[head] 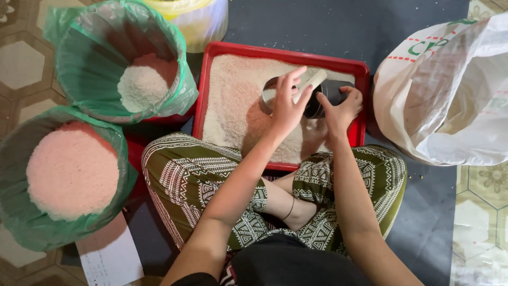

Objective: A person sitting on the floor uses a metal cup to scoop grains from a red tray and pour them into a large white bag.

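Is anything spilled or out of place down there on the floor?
Hardly anything. A few loose grains lie on the dark mat below the white sack. Otherwise the rice sits inside the red tray and the two green-lined buckets, and both hands, left hand and right hand, hold a metal can over the tray.

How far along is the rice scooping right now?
Done: one green-lined bucket looks heaped with rice, and another holds a small pile. In hand: left hand and right hand hold a metal cup over the red tray. Left: much rice still covers the tray.
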